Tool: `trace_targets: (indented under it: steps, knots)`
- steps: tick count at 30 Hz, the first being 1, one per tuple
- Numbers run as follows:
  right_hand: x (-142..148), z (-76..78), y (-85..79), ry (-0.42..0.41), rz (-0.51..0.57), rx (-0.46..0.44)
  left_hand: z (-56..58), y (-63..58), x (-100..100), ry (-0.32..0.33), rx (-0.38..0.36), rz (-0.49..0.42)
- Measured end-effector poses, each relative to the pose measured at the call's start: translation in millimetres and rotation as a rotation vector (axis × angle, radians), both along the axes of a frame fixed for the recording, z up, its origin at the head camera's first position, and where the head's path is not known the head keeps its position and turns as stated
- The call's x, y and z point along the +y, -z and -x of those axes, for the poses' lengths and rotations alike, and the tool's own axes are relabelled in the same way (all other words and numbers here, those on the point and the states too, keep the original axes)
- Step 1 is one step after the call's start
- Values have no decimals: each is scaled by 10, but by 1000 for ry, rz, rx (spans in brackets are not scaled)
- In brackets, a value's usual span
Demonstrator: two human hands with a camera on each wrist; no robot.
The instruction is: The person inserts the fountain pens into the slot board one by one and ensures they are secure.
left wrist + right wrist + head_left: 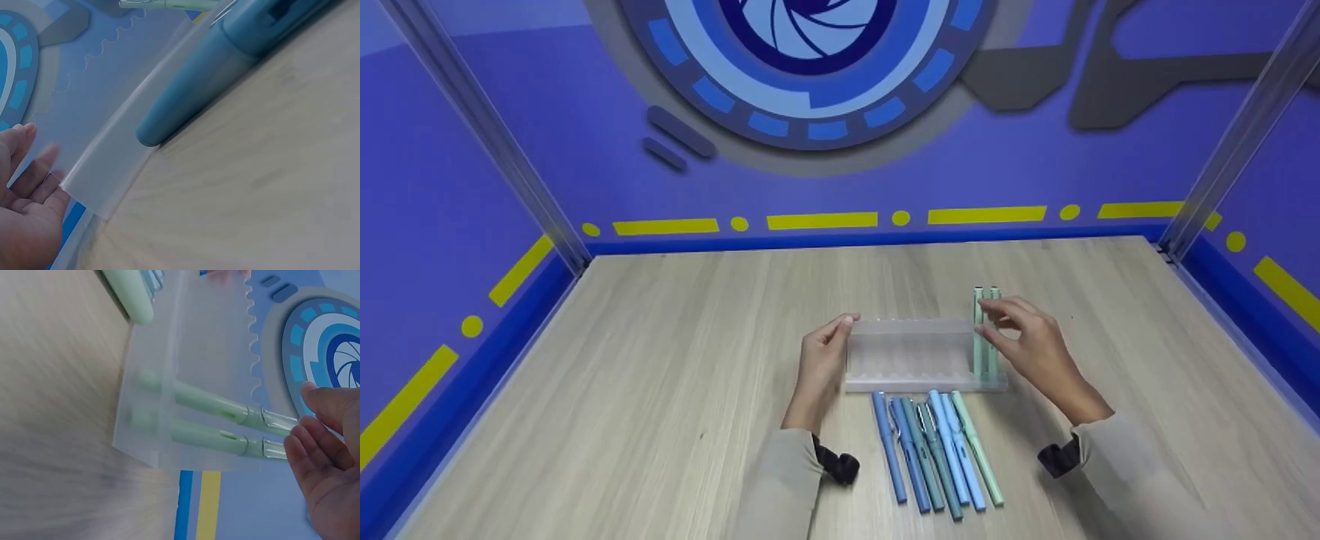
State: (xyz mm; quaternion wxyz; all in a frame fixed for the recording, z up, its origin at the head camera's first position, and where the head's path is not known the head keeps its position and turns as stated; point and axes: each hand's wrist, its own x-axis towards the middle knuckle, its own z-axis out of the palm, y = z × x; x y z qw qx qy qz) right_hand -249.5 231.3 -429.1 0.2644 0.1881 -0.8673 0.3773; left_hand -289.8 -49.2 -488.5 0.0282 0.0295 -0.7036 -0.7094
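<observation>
A clear plastic pen rack (911,352) with a notched top edge stands on the table. My left hand (823,360) holds its left end, thumb at the upper corner and fingers curled at the edge. Two light green pens (208,402) stand upright, slightly tilted, in the rack's right end. My right hand (1031,341) is beside their tops, fingertips at the clipped ends, thumb spread apart from the fingers. In front of the rack lie several loose pens: blue (889,446), teal (937,465), light blue (960,450) and one light green pen (979,450).
The wood-grain table (660,390) extends on both sides of the rack. Blue printed walls (810,195) enclose the back and sides, with metal posts at the corners. A black wrist camera (840,466) hangs under the left sleeve, near the loose pens.
</observation>
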Motion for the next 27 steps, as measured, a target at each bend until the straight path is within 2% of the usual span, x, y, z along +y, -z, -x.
trace_targets:
  steps: [9, 15, 22, 27]
  knots:
    - [-85, -208, 122, 14, 11, -221, 3, 11, 2, -2, 7, 3]
    - [-127, -311, 219, 13, -12, -311, 1, 9, -2, 3, -3, 20]
    - [-133, -407, 280, -10, 5, -561, -16, 2, -18, 16, -10, 28]
    - [-130, -453, 313, -48, 7, -656, -20, 4, -25, 20, -17, 30]
